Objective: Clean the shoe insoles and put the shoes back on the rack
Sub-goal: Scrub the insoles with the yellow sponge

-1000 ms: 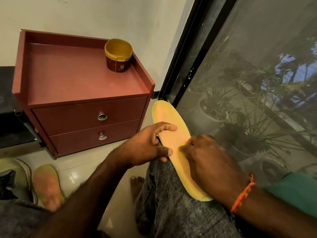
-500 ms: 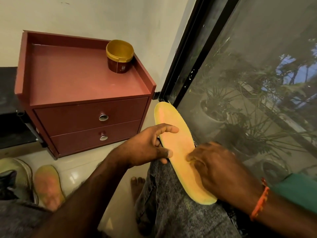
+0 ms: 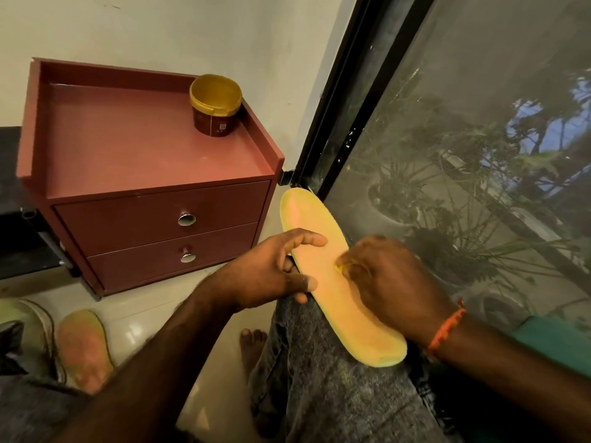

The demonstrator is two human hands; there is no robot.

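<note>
A yellow-orange insole (image 3: 323, 270) lies along my right thigh, its toe end pointing at the window frame. My left hand (image 3: 271, 273) grips its left edge near the middle, index finger across the top and thumb at the near side. My right hand (image 3: 387, 279) presses on the insole's right half with curled fingers. A small yellow piece (image 3: 339, 267) shows at its fingertips; what it is I cannot tell. A second insole (image 3: 83, 350) lies on the floor at the lower left, beside a pale shoe (image 3: 30, 330) cut off by the frame edge.
A red two-drawer cabinet (image 3: 150, 215) stands against the wall, with a yellow-rimmed tub (image 3: 215, 105) on its top. A dark-framed mesh window (image 3: 463, 174) fills the right side. My bare toes (image 3: 253, 339) rest on the glossy floor tile (image 3: 140, 318).
My right hand slid down the insole toward the heel, then back up toward the middle. The left hand kept its grip in the same place.
</note>
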